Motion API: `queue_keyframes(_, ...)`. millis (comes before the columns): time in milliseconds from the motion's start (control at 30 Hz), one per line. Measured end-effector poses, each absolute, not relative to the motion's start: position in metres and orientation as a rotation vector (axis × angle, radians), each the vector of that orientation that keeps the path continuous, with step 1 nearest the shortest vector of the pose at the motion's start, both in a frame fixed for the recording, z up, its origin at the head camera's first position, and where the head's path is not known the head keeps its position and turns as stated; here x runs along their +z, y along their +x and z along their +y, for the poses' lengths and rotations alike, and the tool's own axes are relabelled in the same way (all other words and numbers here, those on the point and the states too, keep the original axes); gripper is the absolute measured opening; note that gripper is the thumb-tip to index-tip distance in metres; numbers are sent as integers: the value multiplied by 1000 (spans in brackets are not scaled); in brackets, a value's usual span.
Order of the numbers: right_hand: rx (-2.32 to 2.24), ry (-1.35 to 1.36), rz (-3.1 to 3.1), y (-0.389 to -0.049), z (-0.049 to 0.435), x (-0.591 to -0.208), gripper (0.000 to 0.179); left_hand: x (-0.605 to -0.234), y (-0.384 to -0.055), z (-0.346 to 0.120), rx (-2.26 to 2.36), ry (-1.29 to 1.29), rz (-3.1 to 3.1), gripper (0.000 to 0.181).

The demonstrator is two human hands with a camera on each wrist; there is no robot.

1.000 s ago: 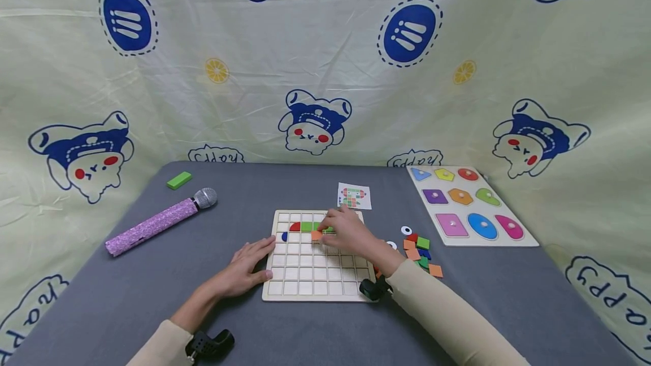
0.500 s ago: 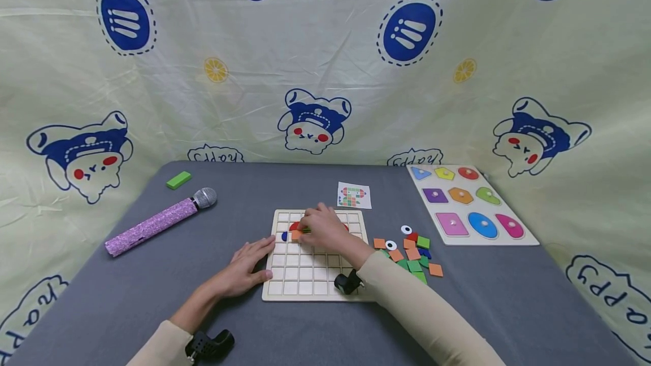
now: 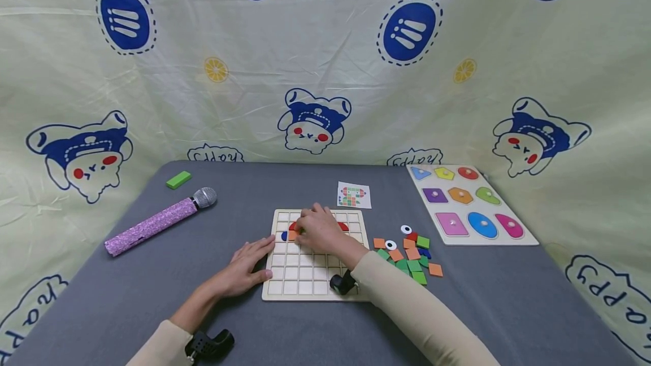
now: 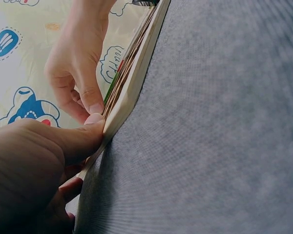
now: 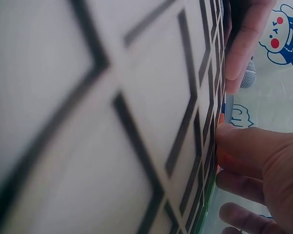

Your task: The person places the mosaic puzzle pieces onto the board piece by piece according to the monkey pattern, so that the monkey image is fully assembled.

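Observation:
A wooden grid board (image 3: 305,288) lies mid-table. My left hand (image 3: 246,269) rests along its left edge, fingers extended and thumb at the rim. Over the upper left cells, my right hand (image 3: 317,229) has its thumb and fingertips on an orange square tile (image 3: 292,235). That tile sits beside a blue rounded piece (image 3: 284,236). Red pieces show on the row above, one red piece (image 3: 343,226) to the right of the hand. The green tiles of that row are mostly hidden by the hand in the head view. In the right wrist view, the thumb (image 5: 244,144) overlaps the orange tile.
Loose coloured tiles (image 3: 413,265) and round eye pieces (image 3: 390,245) lie right of the board. Behind it is a pattern card (image 3: 354,195). A knobbed shape puzzle (image 3: 473,205) stands far right. A pink microphone (image 3: 152,226) and green block (image 3: 178,179) lie left.
My right hand has moved left across the board, carrying the orange tile from the middle columns to beside the blue piece. My left hand has stayed in place.

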State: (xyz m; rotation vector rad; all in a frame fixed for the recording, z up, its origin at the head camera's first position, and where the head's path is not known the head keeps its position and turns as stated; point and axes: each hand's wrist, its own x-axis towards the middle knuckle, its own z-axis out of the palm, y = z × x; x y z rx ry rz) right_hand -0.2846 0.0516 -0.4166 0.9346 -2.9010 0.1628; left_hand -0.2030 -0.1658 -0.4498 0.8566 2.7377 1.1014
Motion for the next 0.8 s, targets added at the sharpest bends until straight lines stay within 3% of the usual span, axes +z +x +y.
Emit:
queue_keyframes(367, 255, 923, -2891, -281, 63, -413, 22, -452, -204, -165, 1098, 847, 2731, 62)
queue_keyframes(800, 347, 796, -2856, -271, 133, -402, 25, -451, -204, -167, 1103, 838, 2718, 62)
